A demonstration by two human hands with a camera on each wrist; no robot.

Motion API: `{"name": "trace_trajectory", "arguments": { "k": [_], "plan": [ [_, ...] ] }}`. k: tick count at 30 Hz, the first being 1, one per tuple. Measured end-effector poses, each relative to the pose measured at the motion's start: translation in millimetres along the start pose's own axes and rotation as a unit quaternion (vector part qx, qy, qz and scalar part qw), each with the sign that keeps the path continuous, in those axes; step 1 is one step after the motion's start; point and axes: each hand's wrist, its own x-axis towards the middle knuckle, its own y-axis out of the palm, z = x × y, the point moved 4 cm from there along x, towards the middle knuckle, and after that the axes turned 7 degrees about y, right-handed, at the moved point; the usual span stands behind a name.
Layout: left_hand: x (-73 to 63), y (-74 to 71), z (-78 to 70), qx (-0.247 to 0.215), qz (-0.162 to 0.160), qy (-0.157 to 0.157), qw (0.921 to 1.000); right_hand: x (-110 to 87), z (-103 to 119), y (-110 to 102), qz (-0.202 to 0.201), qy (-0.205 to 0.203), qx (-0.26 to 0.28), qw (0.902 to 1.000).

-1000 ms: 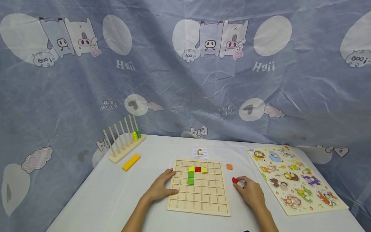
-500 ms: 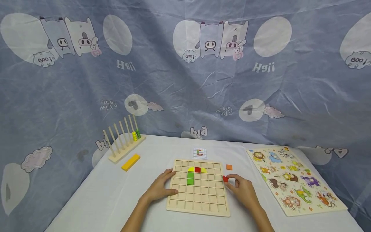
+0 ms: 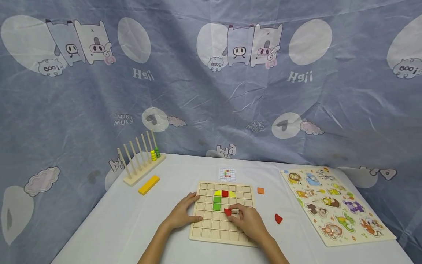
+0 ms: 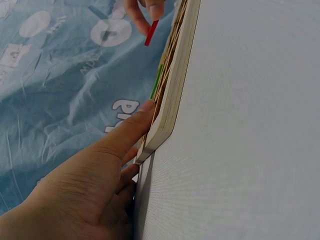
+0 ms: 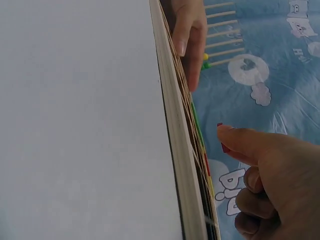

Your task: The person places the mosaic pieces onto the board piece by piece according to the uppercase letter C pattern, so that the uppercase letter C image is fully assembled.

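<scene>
My right hand [image 3: 249, 221] pinches a red quarter-circle tile [image 3: 227, 212] between thumb and fingertips. In the left wrist view that red tile [image 4: 151, 34] is held tilted, a little above the wooden grid board [image 3: 215, 233]. Fingers and thumb of my left hand [image 3: 182, 211] rest along the board's left edge, the thumb at its rim. Lying in the grid are two green squares [image 3: 216, 203], a red square [image 3: 225, 193] and a yellow rounded tile [image 3: 232, 194] on either side of the red one. Another red quarter-circle tile [image 3: 278, 219] lies on the table right of the board.
An orange square [image 3: 261, 190] lies off the board's upper right. Behind it is a small pattern card [image 3: 227, 174]. An animal puzzle board [image 3: 336, 205] covers the right side. At the left stand a peg rack with beads [image 3: 145, 171] and a yellow bar [image 3: 149, 184].
My right hand has carried one red quarter-circle tile leftward from the table to over the board, uncovering the other red one. The left hand stays at the board's edge.
</scene>
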Motion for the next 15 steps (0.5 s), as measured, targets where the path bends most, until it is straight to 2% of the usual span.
{"name": "trace_trajectory", "arguments": {
  "k": [4, 9, 15],
  "plan": [
    [-1.4, 0.0, 0.0, -0.004, 0.000, 0.002, 1.0000, 2.0, 12, 12, 0.016, -0.025, 0.005, 0.9995],
    [-2.4, 0.3, -0.3, -0.007, 0.005, -0.006, 0.9999, 4.8, 18, 25, 0.033, -0.034, 0.010, 0.9988],
    [-1.5, -1.1, -1.1, -0.006, 0.005, -0.008, 0.9999, 7.3, 19, 32, 0.024, -0.038, -0.012, 0.9989]
  ]
}}
